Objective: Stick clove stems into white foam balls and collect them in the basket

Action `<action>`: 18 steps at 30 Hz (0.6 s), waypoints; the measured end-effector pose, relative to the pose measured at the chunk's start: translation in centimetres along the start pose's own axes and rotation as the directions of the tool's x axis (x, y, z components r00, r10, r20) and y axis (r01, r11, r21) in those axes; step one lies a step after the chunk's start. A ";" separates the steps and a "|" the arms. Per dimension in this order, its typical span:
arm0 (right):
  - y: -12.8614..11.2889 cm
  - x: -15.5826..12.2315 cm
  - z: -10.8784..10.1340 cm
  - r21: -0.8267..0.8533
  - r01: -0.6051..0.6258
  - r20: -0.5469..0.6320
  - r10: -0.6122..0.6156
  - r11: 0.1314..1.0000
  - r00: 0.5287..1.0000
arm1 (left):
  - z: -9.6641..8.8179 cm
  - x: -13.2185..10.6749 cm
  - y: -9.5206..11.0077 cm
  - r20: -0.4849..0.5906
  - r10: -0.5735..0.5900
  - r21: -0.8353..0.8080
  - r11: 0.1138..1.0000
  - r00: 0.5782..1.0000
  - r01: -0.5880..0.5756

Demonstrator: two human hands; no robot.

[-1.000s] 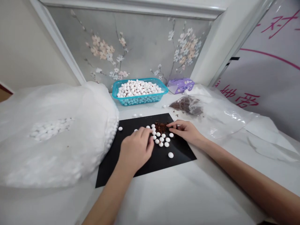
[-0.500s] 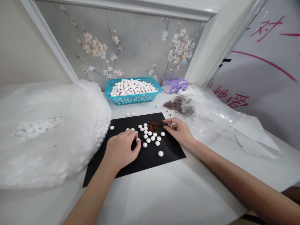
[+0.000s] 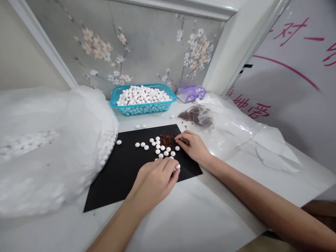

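Observation:
A black mat lies on the white table with several small white beads scattered on it. Beside them is a little heap of brown dried flakes. My left hand rests at the mat's near edge. Its fingers are curled, and the fingertips close on a single white bead. My right hand lies on the mat's right side, thumb and fingers pinched together at the edge of the brown heap.
A teal basket full of white beads stands at the back by the flowered wall, with a purple box to its right. A clear plastic bag holding brown flakes lies behind my right hand. A big white bag of beads fills the left.
My left hand has moved from the left of the bead cluster toward me and to the right, onto the lone bead at the mat's near edge. My right hand stays at the brown heap.

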State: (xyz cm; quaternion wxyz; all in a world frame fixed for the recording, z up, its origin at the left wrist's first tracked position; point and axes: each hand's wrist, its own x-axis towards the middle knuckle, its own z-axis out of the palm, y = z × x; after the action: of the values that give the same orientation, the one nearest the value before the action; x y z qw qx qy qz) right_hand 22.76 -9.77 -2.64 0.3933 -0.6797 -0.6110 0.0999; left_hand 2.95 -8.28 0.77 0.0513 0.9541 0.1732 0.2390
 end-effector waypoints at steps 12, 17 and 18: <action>0.4 0.2 -0.4 0.238 -0.200 -0.039 0.215 0.951 0.976 | 0.4 0.0 -1.2 0.076 -0.207 -0.075 0.974 0.975 0.212; 0.5 0.3 -1.7 0.268 -0.227 0.093 0.209 0.936 0.973 | 0.5 -0.1 -1.4 0.083 -0.246 -0.041 0.967 0.966 0.250; 0.5 0.3 -1.9 0.229 -0.174 0.129 0.147 0.958 0.981 | 0.4 -0.1 -1.4 0.084 -0.256 -0.030 0.965 0.963 0.259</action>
State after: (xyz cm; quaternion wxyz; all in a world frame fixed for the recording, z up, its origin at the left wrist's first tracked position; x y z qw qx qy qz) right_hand 24.43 -10.25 -1.58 0.4282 -0.6683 -0.5580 0.2419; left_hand 2.66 -6.99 0.08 0.1080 0.9309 0.2888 0.1957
